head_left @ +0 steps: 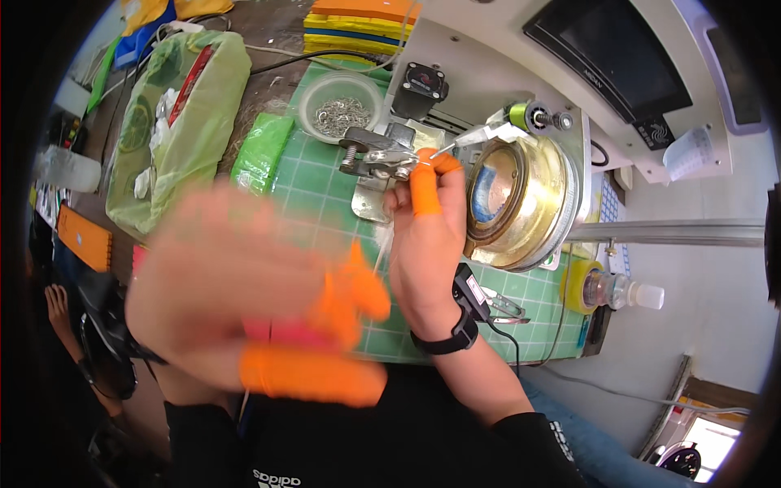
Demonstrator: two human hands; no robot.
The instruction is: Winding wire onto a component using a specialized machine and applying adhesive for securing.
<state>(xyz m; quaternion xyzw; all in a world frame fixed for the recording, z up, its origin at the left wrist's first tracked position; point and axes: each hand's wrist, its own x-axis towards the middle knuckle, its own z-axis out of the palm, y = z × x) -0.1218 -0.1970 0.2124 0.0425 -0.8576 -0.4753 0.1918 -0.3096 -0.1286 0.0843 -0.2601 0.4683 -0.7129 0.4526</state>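
My right hand (431, 244) wears orange finger covers on thumb and forefinger. Its fingertips are pinched together beside a small metal clamp fixture (378, 153), under a thin nozzle tip (443, 151). A tiny silvery glint shows at the fingertips, too small to name. My left hand (236, 285) is smeared by motion over the left part of the green mat (313, 183). Orange covers wrap its fingers, and a pinkish-red strip (289, 332) shows among them; whether it is held is unclear. Behind the clamp, a clear round bowl (305, 102) holds many small metal pieces.
A brass-coloured round drum (529, 203) stands right of my right hand, below the machine's housing (504, 49). Left lie a green packet (262, 150) and a bin lined with a green bag (215, 106). Tweezers (504, 305) and a bottle (622, 291) are on the right.
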